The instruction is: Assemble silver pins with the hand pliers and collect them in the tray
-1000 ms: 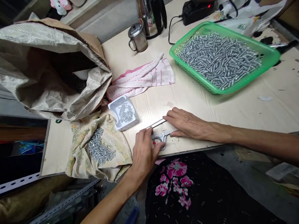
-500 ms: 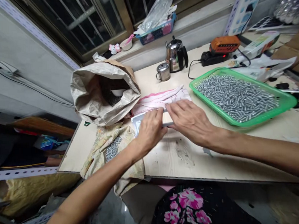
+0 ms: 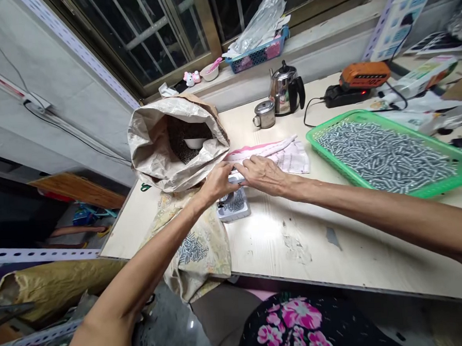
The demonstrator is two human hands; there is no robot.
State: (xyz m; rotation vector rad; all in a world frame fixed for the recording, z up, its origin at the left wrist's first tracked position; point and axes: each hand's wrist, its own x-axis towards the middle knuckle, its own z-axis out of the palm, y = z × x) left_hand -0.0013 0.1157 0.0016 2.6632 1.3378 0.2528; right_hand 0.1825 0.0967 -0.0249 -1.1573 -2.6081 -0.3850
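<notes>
My left hand [image 3: 218,184] and my right hand [image 3: 265,175] meet at the middle of the table. Between their closed fingers is a pale flat block-like piece [image 3: 236,178], mostly covered by the fingers, so its kind is unclear. Just below them sits a small grey box [image 3: 237,215] holding small metal pieces [image 3: 234,201]. A pink and white striped cloth [image 3: 292,157] lies behind my right hand. More metal pins [image 3: 192,248] are heaped on a yellowish patterned cloth [image 3: 216,261] under my left forearm.
An open sack [image 3: 149,162] with a white scoop [image 3: 195,143] inside stands at the left. To the right is a green basket [image 3: 327,157] full of metal pins. A kettle [image 3: 286,90], a lidded metal cup [image 3: 264,115] and an orange battery [image 3: 365,76] stand along the back.
Both hands have moved left with the flat piece, relative to the table, and now sit at the box's far edge. The box with metal pieces has come into view. The camera view has shifted.
</notes>
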